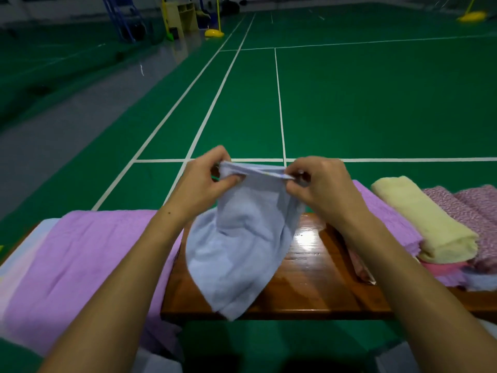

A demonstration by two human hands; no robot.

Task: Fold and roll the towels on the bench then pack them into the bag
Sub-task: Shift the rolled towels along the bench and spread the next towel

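Both hands pinch a soft blue towel [236,246] (limp, draped) over glossy wood.

Dim, wide-angle bowed edges; white glare on the bench [309,254].

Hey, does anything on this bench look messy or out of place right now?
Mostly tidy. The purple towel on the left lies unfolded and spills over the bench front edge. The blue towel, pinched by both hands, hangs crooked.
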